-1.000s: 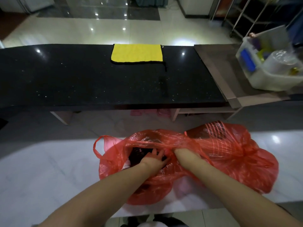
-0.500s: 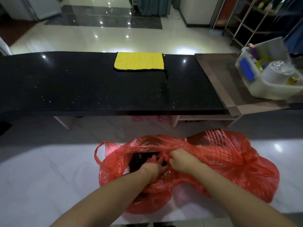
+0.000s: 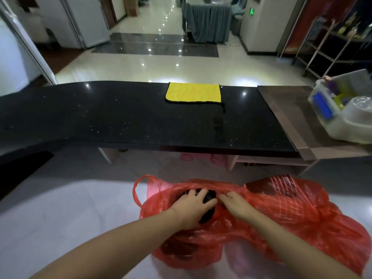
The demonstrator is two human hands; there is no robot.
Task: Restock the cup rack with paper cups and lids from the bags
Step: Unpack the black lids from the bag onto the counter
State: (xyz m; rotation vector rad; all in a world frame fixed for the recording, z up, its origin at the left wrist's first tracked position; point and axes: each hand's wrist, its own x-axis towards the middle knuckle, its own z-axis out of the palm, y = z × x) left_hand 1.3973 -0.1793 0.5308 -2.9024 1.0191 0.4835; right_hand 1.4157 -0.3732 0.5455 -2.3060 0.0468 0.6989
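A red plastic bag (image 3: 285, 224) lies crumpled on the white marble counter (image 3: 66, 218) right in front of me. Its mouth is open at the left, one handle loop sticking up. My left hand (image 3: 191, 208) reaches into the mouth and its fingers wrap over a round black stack of lids (image 3: 208, 206) inside. My right hand (image 3: 237, 205) pinches the bag's upper edge just right of the opening. Dark contents show through the plastic further right. No cup rack is in view.
Beyond the marble counter runs a raised black granite bar top (image 3: 120, 119) with a folded yellow cloth (image 3: 193, 92) on it. At the far right a translucent plastic bin (image 3: 342, 125) of assorted items sits on a brown surface. Shiny tiled floor lies behind.
The view has tilted upward, showing more of the room. My left hand has gone deeper and closed over the black lids. My right hand keeps hold of the bag's edge.
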